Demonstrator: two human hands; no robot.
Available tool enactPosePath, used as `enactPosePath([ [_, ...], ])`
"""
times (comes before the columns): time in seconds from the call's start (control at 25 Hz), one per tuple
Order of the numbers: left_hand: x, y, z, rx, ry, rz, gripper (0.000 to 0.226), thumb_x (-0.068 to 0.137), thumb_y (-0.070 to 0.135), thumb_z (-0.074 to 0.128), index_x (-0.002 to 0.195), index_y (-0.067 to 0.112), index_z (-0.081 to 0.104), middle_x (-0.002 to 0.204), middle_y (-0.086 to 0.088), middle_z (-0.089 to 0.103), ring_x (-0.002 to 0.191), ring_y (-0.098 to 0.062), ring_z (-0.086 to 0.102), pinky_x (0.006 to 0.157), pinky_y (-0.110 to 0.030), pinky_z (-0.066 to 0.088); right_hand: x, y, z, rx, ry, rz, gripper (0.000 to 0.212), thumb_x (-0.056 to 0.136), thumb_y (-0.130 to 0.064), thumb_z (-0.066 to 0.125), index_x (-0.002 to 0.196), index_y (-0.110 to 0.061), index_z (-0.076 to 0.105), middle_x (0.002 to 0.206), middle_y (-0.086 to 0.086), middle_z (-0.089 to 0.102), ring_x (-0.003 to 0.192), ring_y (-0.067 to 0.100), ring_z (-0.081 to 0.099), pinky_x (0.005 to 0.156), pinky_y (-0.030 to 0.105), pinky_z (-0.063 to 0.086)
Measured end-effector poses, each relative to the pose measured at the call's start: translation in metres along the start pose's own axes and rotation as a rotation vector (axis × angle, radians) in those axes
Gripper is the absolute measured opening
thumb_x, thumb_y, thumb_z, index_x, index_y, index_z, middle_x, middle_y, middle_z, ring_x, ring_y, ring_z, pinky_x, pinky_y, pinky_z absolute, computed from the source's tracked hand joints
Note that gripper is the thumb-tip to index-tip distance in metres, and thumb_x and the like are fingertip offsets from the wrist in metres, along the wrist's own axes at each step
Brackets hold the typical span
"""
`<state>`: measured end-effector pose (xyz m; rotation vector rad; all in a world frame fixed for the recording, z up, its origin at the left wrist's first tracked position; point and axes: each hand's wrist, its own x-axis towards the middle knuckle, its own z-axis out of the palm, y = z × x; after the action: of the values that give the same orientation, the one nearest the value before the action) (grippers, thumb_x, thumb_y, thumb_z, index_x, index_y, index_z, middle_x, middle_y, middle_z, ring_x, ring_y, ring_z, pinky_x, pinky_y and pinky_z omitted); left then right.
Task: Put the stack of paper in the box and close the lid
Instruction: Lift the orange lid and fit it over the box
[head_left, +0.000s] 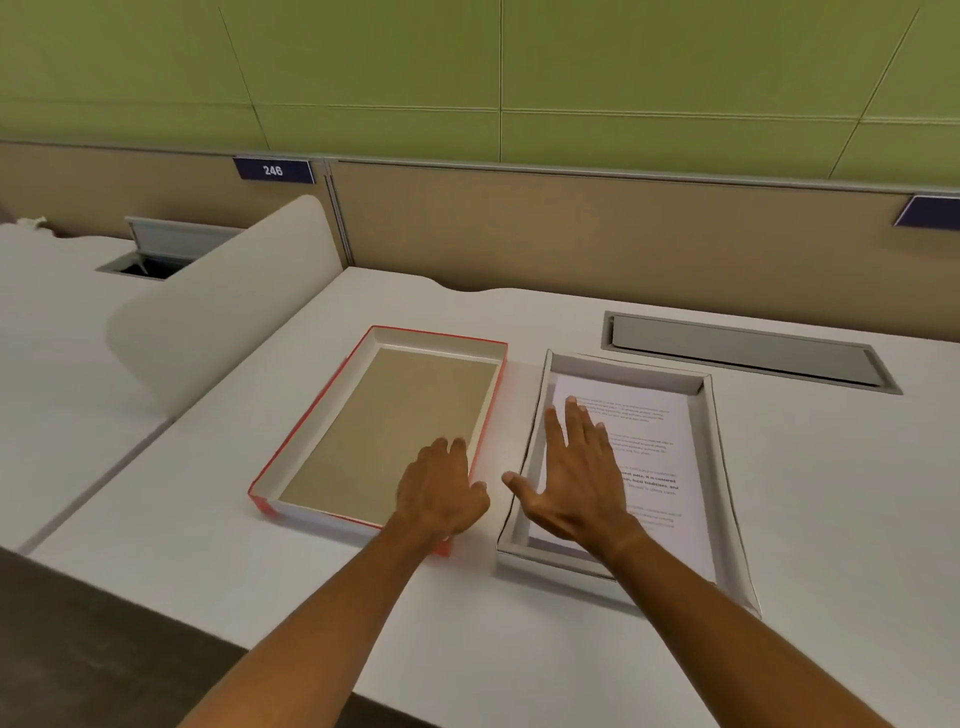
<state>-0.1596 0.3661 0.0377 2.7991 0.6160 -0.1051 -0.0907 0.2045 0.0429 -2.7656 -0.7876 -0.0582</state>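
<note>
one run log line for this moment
paper: in box | lid: off, upturned, left of box | left hand: open, over lid | right hand: open, over paper | step: lid not yet on

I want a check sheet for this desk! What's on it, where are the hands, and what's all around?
Surface: white desk, bare apart from the two box halves.
Job's things: stack of paper lies inside the white box; red-edged lid lies upside down beside it, on its left, so the box is not closed.
Clutter: nothing seen.
Hands: left hand over the lid's near right corner, fingers curled; right hand spread flat over the paper. Neither holds anything.
Cables: nothing seen; a closed cable hatch sits behind the box.
Surroundings: tan partition with a 246 tag, green wall, neighbouring desk with an open hatch.
</note>
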Motion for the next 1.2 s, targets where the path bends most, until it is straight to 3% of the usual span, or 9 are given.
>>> enactPosePath([
  [0.08,0.008,-0.009,0.005,-0.030,-0.003,-0.011,0.051,0.085,0.041,0.055,0.128,0.014,0.051,0.129,-0.010,0.056,0.116,-0.028,0.056,0.090,-0.038,0.048,0.003,-0.013,0.006,0.003,0.017,0.038,0.106,0.077,-0.081,0.025,0.155,-0.015,-0.002,0.164,0.015,-0.007,0.151,0.030,-0.008,0.119,0.043,-0.008],
  [0.2,0.021,-0.018,0.011,-0.134,-0.021,-0.034,0.033,0.084,0.033,0.062,0.109,0.011,0.064,0.109,-0.009,0.067,0.097,-0.028,0.066,0.072,-0.031,0.051,0.008,-0.026,0.015,0.011,0.044,0.105,0.104,0.078,-0.079,0.028,0.156,-0.015,0.002,0.164,0.015,-0.003,0.151,0.030,-0.005,0.119,0.043,-0.006],
  [0.44,0.039,-0.025,-0.006,-0.218,-0.035,0.077,0.005,0.074,0.009,0.060,0.075,0.004,0.061,0.075,-0.010,0.064,0.066,-0.024,0.060,0.049,-0.025,0.040,0.017,-0.038,0.020,0.018,0.045,0.250,0.100,0.081,-0.075,0.032,0.156,-0.017,0.000,0.165,0.011,-0.005,0.151,0.028,-0.006,0.115,0.038,-0.012],
  [0.6,0.041,-0.023,-0.054,-0.458,0.106,0.133,0.012,0.070,0.010,0.061,0.066,0.001,0.068,0.065,-0.013,0.069,0.056,-0.023,0.062,0.055,-0.034,0.053,0.027,-0.044,0.012,0.159,0.074,0.305,0.090,0.087,-0.066,0.041,0.156,-0.017,0.008,0.165,0.007,0.005,0.152,0.024,0.002,0.120,0.038,0.000],
  [0.84,0.044,-0.028,-0.145,-1.042,0.204,0.078,0.010,0.075,0.005,0.070,0.066,0.009,0.069,0.066,-0.005,0.070,0.064,-0.020,0.071,0.058,-0.030,0.061,0.052,-0.059,-0.001,0.781,0.124,0.493,0.057,0.095,-0.041,0.054,0.143,-0.013,0.043,0.149,0.011,0.047,0.135,0.029,0.045,0.110,0.044,0.037],
  [0.96,0.044,-0.038,-0.177,-1.345,0.142,0.081,0.006,0.084,0.006,0.068,0.078,0.004,0.068,0.079,-0.007,0.074,0.069,-0.018,0.073,0.057,-0.023,0.059,0.061,-0.063,0.002,1.040,-0.024,0.606,0.038,0.098,-0.034,0.051,0.126,-0.009,0.054,0.136,0.014,0.056,0.120,0.028,0.056,0.105,0.043,0.045],
  [1.04,0.042,-0.045,-0.192,-1.571,0.077,0.085,0.008,0.085,0.003,0.063,0.087,-0.002,0.068,0.077,-0.010,0.074,0.069,-0.020,0.071,0.064,-0.028,0.060,0.063,-0.059,0.003,1.207,-0.123,0.670,0.029,0.099,-0.032,0.048,0.114,-0.008,0.055,0.119,0.016,0.063,0.102,0.026,0.062,0.093,0.039,0.053],
  [1.12,0.042,-0.055,-0.199,-1.798,-0.118,0.113,0.021,0.084,0.008,0.060,0.100,-0.003,0.069,0.085,-0.014,0.073,0.077,-0.024,0.068,0.078,-0.035,0.057,0.060,-0.054,0.004,1.383,-0.249,0.715,0.038,0.100,-0.037,0.044,0.118,-0.006,0.057,0.106,0.013,0.064,0.095,0.026,0.062,0.081,0.036,0.054],
  [1.2,0.039,-0.065,-0.201,-1.956,-0.360,0.148,0.026,0.080,0.014,0.058,0.098,0.002,0.074,0.085,-0.012,0.075,0.076,-0.023,0.071,0.074,-0.033,0.060,0.056,-0.046,0.007,1.570,-0.304,0.753,0.041,0.100,-0.039,0.042,0.122,-0.009,0.058,0.103,0.013,0.063,0.095,0.028,0.061,0.075,0.038,0.054],
])
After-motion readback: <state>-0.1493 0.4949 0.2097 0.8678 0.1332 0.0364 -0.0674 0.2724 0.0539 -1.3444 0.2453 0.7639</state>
